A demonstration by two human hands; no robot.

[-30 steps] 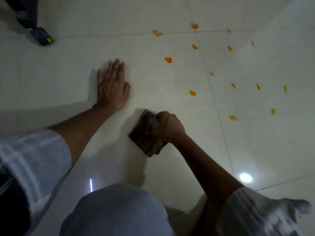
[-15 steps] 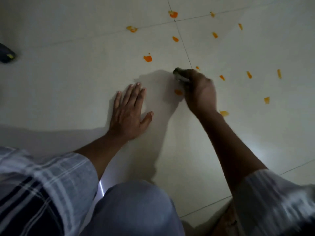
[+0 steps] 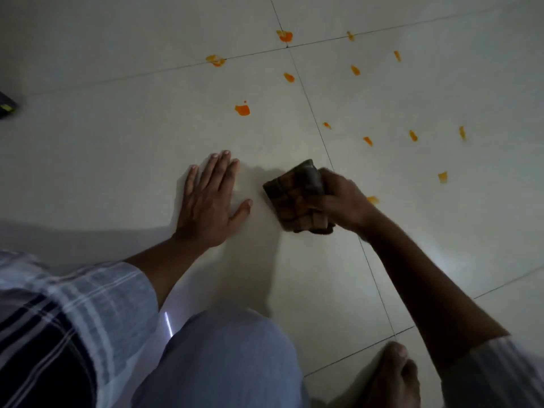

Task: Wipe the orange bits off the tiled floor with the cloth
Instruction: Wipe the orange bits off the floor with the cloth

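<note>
My right hand grips a folded brown checked cloth pressed on the pale tiled floor. My left hand lies flat on the floor just left of the cloth, fingers spread, holding nothing. Several orange bits are scattered beyond and to the right of the cloth: a large one up ahead, one right behind my right hand, one farther right, and more near the grout lines at the top.
My bent knee in grey trousers fills the bottom middle, and my bare foot rests at the bottom right. A dark object sits at the left edge. Grout lines cross the floor.
My right hand pulled the cloth back toward me from the orange bit near the grout line; that bit is no longer visible. The left hand stayed flat on the floor.
</note>
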